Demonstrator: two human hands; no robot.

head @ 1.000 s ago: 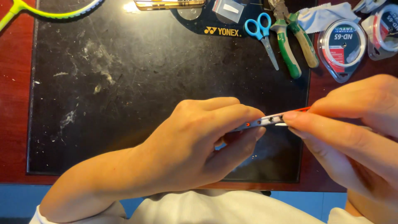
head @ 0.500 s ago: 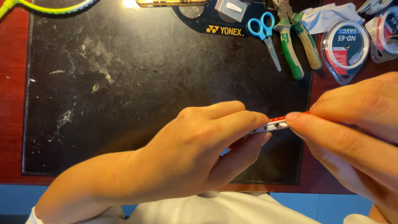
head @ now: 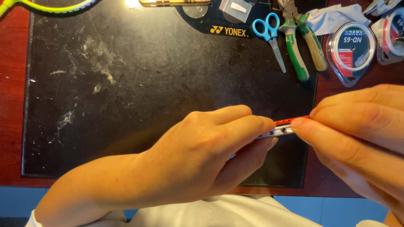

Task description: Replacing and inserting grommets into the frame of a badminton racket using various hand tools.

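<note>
- Racket frame section [head: 283, 127], white and red with small grommet holes, sits low and right of centre over the black mat [head: 126, 84].
- Left hand [head: 202, 155]: fingers pressed together, pinching the frame from its 9 o'clock side.
- Right hand [head: 357, 134]: fingertips pinch it from 3 o'clock.
- Since the earlier frame: grip unchanged; both hands sit marginally lower.
- Blue scissors [head: 269, 33] and green-handled pliers [head: 301, 46] lie at 12 o'clock.

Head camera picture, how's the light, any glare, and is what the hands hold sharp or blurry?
In the head view, warm light; glare blows out a bright spot at the top edge and sheens across the scuffed black mat. The left hand and right hand are slightly soft up close, yet the holes in the red and white strip still show; the blue-handled scissors look sharp.
</note>
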